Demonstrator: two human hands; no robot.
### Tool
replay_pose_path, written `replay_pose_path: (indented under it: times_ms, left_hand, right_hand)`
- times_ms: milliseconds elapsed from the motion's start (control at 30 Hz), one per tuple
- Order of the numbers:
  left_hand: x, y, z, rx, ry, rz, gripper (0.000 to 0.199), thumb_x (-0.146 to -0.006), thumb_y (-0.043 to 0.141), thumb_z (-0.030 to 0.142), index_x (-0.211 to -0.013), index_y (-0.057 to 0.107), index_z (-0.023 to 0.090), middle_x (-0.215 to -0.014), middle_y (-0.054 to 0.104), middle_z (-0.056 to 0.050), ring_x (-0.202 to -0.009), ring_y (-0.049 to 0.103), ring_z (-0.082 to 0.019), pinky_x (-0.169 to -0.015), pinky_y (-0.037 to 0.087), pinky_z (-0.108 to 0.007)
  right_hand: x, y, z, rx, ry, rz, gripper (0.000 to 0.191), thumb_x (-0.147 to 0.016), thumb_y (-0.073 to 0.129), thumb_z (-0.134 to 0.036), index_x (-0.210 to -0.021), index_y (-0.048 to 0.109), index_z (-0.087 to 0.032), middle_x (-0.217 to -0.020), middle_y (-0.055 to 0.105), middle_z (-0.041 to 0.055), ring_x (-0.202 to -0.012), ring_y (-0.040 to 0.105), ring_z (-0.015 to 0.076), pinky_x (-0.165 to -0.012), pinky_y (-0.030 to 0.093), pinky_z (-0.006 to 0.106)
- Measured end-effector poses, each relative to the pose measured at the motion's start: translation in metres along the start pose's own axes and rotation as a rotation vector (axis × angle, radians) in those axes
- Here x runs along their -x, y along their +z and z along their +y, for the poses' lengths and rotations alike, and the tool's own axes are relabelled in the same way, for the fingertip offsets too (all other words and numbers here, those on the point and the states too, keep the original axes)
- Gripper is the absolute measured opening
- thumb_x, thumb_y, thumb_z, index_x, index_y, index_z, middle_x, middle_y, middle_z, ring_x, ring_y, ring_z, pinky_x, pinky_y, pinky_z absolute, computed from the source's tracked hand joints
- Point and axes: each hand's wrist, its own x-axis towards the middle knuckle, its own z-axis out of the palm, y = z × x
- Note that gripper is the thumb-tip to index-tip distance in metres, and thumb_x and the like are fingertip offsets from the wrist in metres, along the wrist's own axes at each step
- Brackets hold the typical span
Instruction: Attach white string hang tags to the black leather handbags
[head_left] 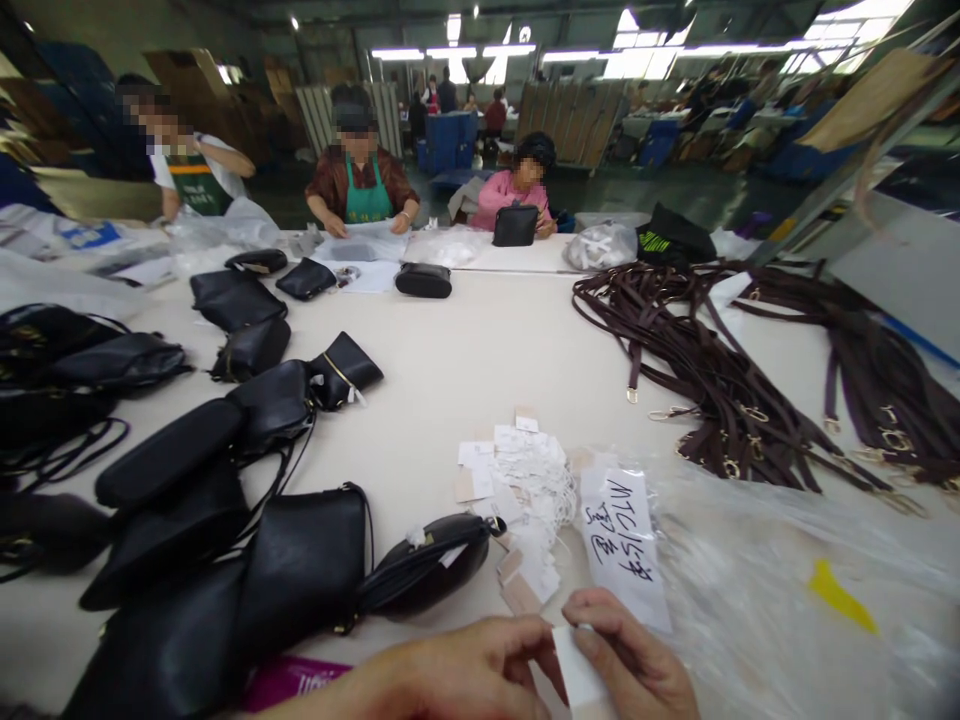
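At the bottom centre, my right hand (634,660) pinches a small white tag (579,672) between thumb and fingers. My left hand (480,665) comes in from the left, its bent fingertips touching the tag's left edge. Just beyond my hands lies a loose heap of white and beige tags with strings (529,480). A black bag with a zipper (435,565) rests left of the heap. On the right of the heap is a white paper with handwriting (626,540).
Black bags (300,570) cover the table's left side. Dark brown straps with metal clasps (697,360) are piled at the right. Clear plastic (780,600) spreads over the lower right. Several people sit or stand across the table (487,340), one holding a black bag (515,226).
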Motion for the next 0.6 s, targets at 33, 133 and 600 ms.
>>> replay_pose_path:
  times_ms: [33,133,600]
  left_hand:
    - [0.001,0.001,0.004,0.014,-0.006,0.014,0.043,-0.067,0.071,0.025,-0.11,0.067,0.02,-0.079,0.059,0.003,-0.06,0.048,-0.008,-0.06,0.039,-0.022]
    - [0.008,0.0,0.018,0.002,-0.05,0.076,0.018,-0.072,0.065,0.031,-0.082,0.069,0.016,-0.072,0.058,0.002,-0.062,0.049,-0.009,-0.062,0.038,-0.023]
    - [-0.016,0.007,0.022,0.025,0.032,0.16,0.033,-0.072,0.064,0.026,-0.103,0.061,0.017,-0.076,0.059,0.002,-0.062,0.051,-0.009,-0.058,0.036,-0.022]
  right_hand:
    - [-0.002,-0.001,0.0,-0.003,0.005,-0.004,0.022,-0.073,0.078,-0.046,-0.075,0.075,-0.025,-0.09,0.072,0.0068,-0.08,0.069,0.0225,-0.069,0.059,0.026]
    - [-0.003,-0.013,0.006,0.005,0.052,0.052,0.025,-0.069,0.08,-0.047,-0.075,0.075,-0.024,-0.095,0.073,0.0081,-0.085,0.069,0.0242,-0.072,0.059,0.027]
    - [-0.007,0.003,-0.004,-0.09,-0.008,0.101,0.019,-0.072,0.079,-0.042,-0.075,0.075,-0.024,-0.089,0.072,0.0056,-0.081,0.069,0.0219,-0.068,0.059,0.025]
